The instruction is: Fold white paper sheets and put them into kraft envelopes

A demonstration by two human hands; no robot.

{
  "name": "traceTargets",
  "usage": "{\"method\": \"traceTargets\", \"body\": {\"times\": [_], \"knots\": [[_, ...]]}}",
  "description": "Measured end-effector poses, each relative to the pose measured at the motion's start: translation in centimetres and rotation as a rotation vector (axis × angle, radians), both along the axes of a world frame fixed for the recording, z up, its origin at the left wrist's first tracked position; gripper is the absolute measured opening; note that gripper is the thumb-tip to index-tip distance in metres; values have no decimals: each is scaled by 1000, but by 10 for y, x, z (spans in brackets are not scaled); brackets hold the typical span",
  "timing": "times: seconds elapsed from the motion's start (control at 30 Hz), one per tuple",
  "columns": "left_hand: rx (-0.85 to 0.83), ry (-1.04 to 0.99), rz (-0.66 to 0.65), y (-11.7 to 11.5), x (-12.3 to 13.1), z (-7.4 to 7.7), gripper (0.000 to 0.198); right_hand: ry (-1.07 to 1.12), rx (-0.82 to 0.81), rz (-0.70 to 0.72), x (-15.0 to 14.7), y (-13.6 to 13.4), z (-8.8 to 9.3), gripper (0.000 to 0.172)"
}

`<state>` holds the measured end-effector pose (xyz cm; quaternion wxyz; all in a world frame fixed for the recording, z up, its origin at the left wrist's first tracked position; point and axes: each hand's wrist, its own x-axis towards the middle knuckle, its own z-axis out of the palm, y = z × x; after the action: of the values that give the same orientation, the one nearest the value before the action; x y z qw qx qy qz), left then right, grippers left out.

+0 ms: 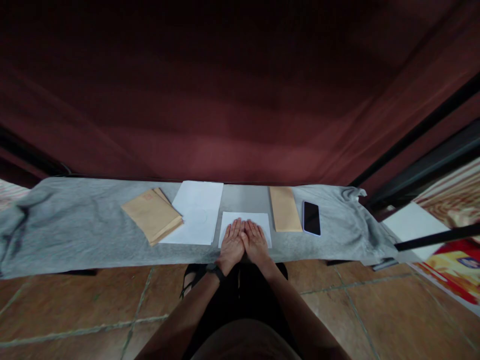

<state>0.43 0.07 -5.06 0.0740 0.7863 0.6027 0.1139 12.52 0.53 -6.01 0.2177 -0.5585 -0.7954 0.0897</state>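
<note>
A folded white sheet of paper (265,218) lies on the grey cloth, close to its front edge. Flat on top of it rests my left hand (232,242), fingers stretched out and pointing away from me. My right hand (255,242) lies beside it on the same paper, also flat, the two hands touching along their inner sides. Neither hand grips anything. The hands hide the middle and near part of the paper.
To the left, brown envelopes (150,212) overlap a stack of white paper (197,205). On the right lie a single brown envelope (285,210) and a phone (311,218). A grey cloth (93,225) covers the narrow table, with a dark red curtain (225,125) behind.
</note>
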Motion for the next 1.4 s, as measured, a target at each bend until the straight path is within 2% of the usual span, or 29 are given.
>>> {"method": "traceTargets", "body": {"times": [0.33, 0.5, 0.57, 0.7, 0.77, 1.0, 1.2, 1.4], "knots": [[69, -57, 191, 7, -29, -3, 62, -55, 118, -104, 28, 10, -13, 57], [65, -16, 261, 6, -27, 0, 61, -44, 130, -155, 33, 8, -18, 60], [56, -22, 225, 8, -17, 5, 61, -40, 126, -160, 33, 7, -17, 60], [7, -59, 44, 19, 6, 8, 58, -57, 100, -163, 32, 7, -15, 57], [1, -59, 26, 24, 11, 6, 58, -75, 92, -170, 32, 7, -13, 56], [42, 30, 6, 30, 5, -5, 59, -112, 94, -183, 29, 11, -8, 53], [65, 142, -45, 28, 2, -7, 63, -141, 36, 15, 5, 31, 2, 49], [85, 121, -38, 23, -5, -7, 61, -188, 44, -10, 5, 35, 2, 49]]}}
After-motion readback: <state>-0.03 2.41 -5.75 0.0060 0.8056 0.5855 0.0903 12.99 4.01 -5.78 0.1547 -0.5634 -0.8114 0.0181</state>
